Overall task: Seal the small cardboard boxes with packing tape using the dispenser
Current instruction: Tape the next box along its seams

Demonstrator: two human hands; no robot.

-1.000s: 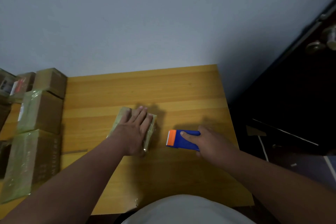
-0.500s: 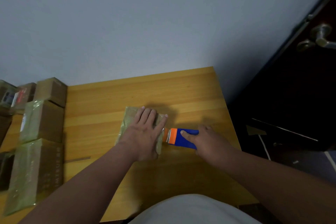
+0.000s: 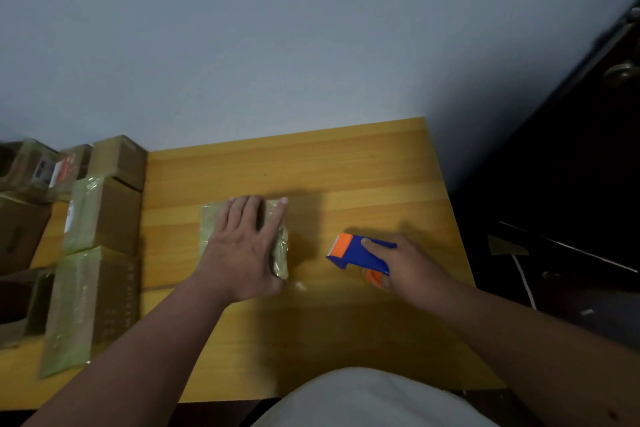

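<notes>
Head view: left hand (image 3: 242,246) flat on small box (image 3: 278,246), mid surface (image 3: 346,163). Box light, tape-slick; press top. Right hand (image 3: 405,267) grip clenched round blue dispenser (image 3: 360,255) near right edge; stiff plastic.

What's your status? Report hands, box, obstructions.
Left hand flat on box. Right hand grips tape dispenser, clear of box. Nothing between them.

One head-worn camera looks forward and steeply down from close above the wooden table (image 3: 346,163), facing the far wall (image 3: 242,45); the door (image 3: 588,149) stands right.
</notes>
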